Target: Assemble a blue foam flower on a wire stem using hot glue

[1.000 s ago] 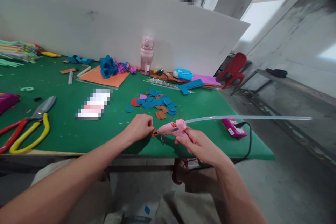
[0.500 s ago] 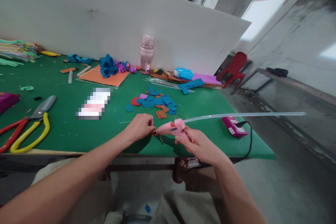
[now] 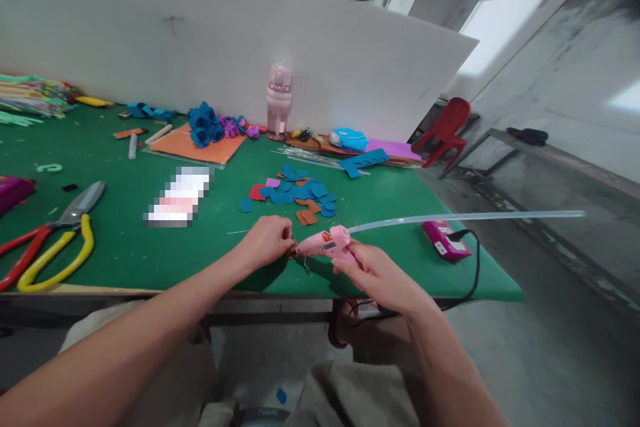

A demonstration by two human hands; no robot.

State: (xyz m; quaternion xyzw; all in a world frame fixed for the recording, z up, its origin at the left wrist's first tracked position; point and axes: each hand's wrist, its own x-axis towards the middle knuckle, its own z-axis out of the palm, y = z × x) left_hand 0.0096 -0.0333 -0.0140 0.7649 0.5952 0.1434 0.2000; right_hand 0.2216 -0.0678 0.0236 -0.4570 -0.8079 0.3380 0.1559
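Around my hands I see a heap of flat blue felt cut-outs [image 3: 295, 193] just beyond, yellow-handled shears [image 3: 55, 240] far left, and a magenta power strip [image 3: 447, 241] to the right. My right hand [image 3: 373, 270] grips a smooth pink glue gun [image 3: 325, 245] trailing a long clear stick [image 3: 465, 217]. My left hand [image 3: 267, 240] pinches a small brown felt piece [image 3: 293, 251] at the nozzle, near the green table's [image 3: 125, 260] front edge.

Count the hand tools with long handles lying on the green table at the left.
2. The yellow-handled shears lie near the table's front left edge, blades pointing toward the back. The red-handled tool lies just left of them, partly cut off by the frame, so more may be out of view.
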